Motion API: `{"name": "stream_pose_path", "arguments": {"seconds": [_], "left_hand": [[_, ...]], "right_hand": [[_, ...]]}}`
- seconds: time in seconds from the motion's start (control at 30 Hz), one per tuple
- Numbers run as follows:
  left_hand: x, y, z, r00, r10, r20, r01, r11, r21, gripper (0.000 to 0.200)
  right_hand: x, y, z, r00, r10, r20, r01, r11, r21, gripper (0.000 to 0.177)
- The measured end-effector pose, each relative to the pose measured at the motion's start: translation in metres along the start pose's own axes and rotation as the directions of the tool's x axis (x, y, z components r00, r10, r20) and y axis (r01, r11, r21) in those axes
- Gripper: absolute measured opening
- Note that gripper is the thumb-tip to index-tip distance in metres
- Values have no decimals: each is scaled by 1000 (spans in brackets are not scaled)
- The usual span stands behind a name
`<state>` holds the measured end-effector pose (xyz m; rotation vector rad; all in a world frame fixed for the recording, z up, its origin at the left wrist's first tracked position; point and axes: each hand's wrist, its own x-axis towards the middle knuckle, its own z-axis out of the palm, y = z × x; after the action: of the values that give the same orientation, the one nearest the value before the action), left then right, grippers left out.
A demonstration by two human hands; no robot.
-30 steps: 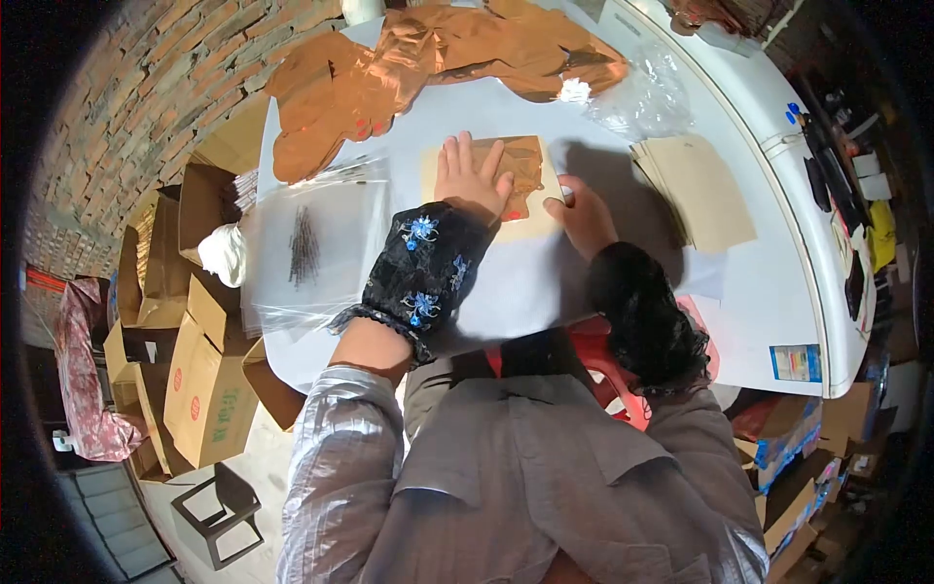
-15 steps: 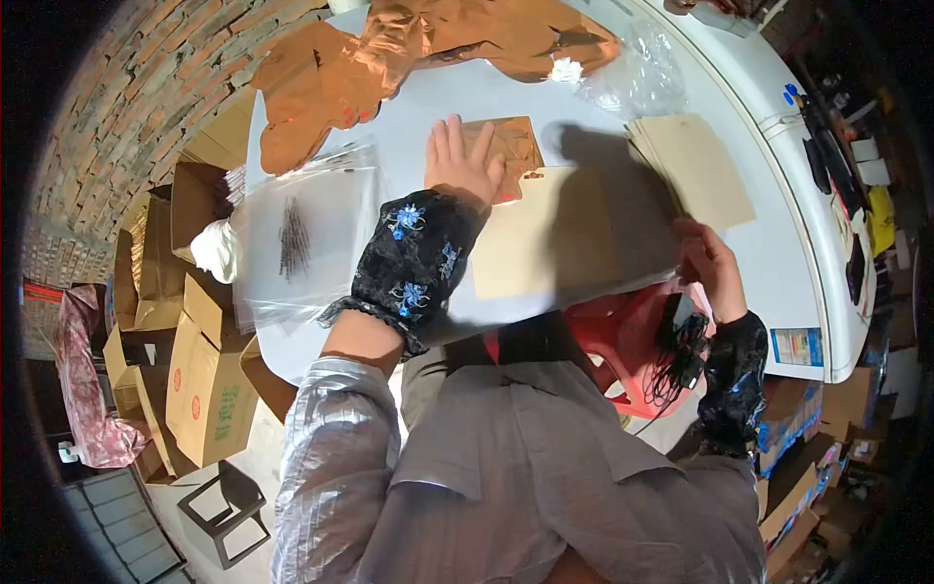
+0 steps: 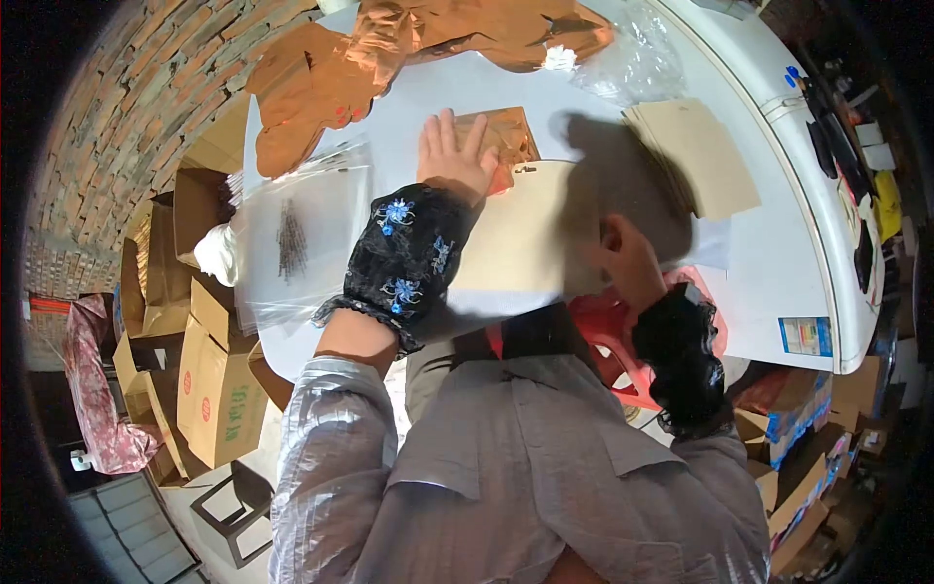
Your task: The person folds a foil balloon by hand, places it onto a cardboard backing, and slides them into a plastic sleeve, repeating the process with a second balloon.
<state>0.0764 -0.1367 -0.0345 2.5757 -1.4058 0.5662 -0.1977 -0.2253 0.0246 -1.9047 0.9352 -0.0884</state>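
Observation:
My left hand [image 3: 457, 161] lies with its fingers spread over a copper-coloured foil piece [image 3: 510, 130] on the white table [image 3: 428, 90]. Just below the foil is a beige card sheet [image 3: 530, 229], its lower edge near the table's front. Over the right side of that sheet, my right hand [image 3: 630, 255] has its fingers bent, and a dark shadow falls around it; whether it pinches anything is hidden. More beige sheets [image 3: 705, 156] are fanned out to the right. Clear plastic sleeves [image 3: 331, 219] lie to the left, with a bundle of thin dark pieces [image 3: 291, 238] on them.
Large crumpled copper foil [image 3: 321, 83] and clear plastic film [image 3: 637, 58] occupy the table's far side. Open cardboard boxes [image 3: 219, 389] stand at the left, near a dark stool frame [image 3: 233, 506]. A red plastic stool [image 3: 623, 355] is below the front edge.
My right hand has moved left from the right end, over the beige card sheet. The large translucent sheet around its front edge no longer shows there. My left hand stays on the foil piece.

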Motion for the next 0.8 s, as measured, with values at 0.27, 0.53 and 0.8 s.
{"name": "stream_pose_path", "arguments": {"seconds": [0.27, 0.53, 0.8], "left_hand": [[-2, 1, 1, 999, -3, -38, 2, 1000, -11, 57], [-2, 3, -3, 993, 1, -114, -13, 994, -104, 56], [-1, 3, -7, 995, -1, -102, -11, 993, -119, 49]], "right_hand": [[-20, 39, -77, 980, -166, -106, 195, 886, 420, 28], [-2, 22, -125, 862, 152, -483, 120, 866, 486, 32], [-11, 29, -116, 962, 238, -133, -245, 969, -35, 41]]}}
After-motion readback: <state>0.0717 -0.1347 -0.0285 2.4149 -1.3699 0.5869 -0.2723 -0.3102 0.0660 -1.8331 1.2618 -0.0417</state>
